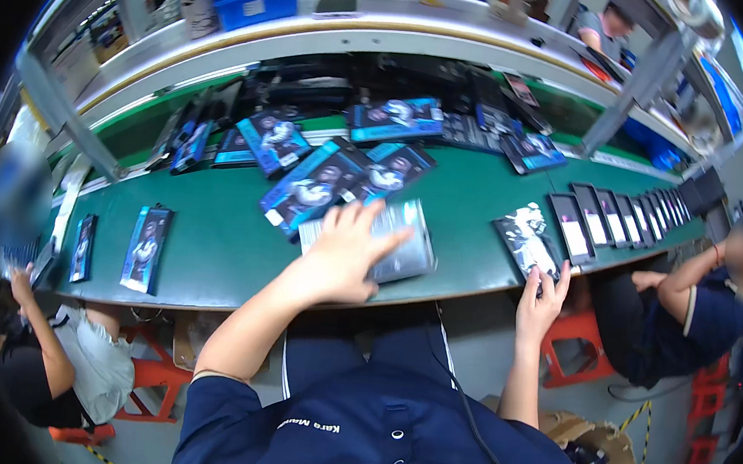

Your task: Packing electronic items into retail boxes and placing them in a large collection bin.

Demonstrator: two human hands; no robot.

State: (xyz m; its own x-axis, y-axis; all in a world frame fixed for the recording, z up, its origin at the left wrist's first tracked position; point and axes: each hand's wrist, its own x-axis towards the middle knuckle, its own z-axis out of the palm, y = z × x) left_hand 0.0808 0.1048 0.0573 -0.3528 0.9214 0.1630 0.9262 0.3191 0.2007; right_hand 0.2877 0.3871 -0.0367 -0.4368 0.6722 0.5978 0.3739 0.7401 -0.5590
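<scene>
Box (413, 254), flat and grey, lies at my twelve o'clock, partly beneath my left hand (342, 254), spread wide; blur hides whether it presses. At one o'clock my right hand (542, 308) meets the near edge of a black-and-white package (525, 235); I can't tell if it pinches. Both look light, stiff and slick; I'd grip opposite edges, sparing the faces.
</scene>
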